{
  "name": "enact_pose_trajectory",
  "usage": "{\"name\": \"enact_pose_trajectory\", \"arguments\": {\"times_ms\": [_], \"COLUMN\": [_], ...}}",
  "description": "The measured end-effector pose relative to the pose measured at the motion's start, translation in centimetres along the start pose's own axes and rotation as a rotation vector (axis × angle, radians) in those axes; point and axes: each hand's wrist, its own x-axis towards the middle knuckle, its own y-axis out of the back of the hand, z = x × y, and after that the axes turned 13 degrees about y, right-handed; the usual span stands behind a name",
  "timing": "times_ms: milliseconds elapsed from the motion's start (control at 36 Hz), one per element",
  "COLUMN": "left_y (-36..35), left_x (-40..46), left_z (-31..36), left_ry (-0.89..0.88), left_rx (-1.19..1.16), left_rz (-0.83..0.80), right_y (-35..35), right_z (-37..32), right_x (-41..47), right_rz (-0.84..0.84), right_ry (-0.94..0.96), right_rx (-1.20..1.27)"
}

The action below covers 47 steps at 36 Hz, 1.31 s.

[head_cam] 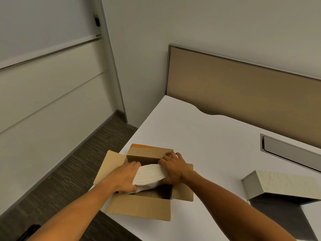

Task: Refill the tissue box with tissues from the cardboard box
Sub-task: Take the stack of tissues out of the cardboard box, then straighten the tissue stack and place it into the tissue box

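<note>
White desk; tissues between both hands' fingers.

Two bare arms reaching forward, left hand curled with fingers pointing right, right hand bent opposite it, both hands close together, squeezing inward

Colours: browns and whites under warm light.
Cardboard box plain tan, one far flap orange. Tissues white, edges finely lined. Bench plain white. Tissue box pale beige outside with faint texture, dark grey inside. Partition panel tan, grey frame. Floor dark grey-brown, streaked.
</note>
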Motion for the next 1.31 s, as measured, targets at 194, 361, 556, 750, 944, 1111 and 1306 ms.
{"name": "enact_pose_trajectory", "arguments": {"times_ms": [194,361,556,750,944,1111,1306], "left_y": [2.7,5.4,6.6,5.4,2.2,-3.4,-12.6], "left_x": [-1.1,-2.2,-2.8,-3.7,-5.0,-7.4,-10.2], "left_z": [-0.4,-0.2,4.3,11.1,19.2,25.5,28.8], "left_ry": [0.006,-0.026,-0.051,-0.118,-0.251,-0.234,-0.102], "left_rx": [-0.173,-0.326,-0.506,-0.490,-0.515,-0.681,-0.858], "left_rz": [0.090,0.203,0.302,0.187,0.096,0.014,-0.166], "right_y": [2.0,4.0,5.2,3.2,-0.1,-5.2,-12.5], "right_z": [1.5,1.7,2.2,3.9,5.1,5.0,3.2], "right_x": [-1.6,-3.7,-10.0,-18.3,-27.7,-35.2,-40.5], "right_rz": [0.191,0.440,0.677,0.706,0.722,0.731,0.588], "right_ry": [0.038,0.006,-0.092,-0.160,-0.279,-0.439,-0.604], "right_rx": [0.399,0.648,0.871,0.850,0.924,1.030,1.033]}}
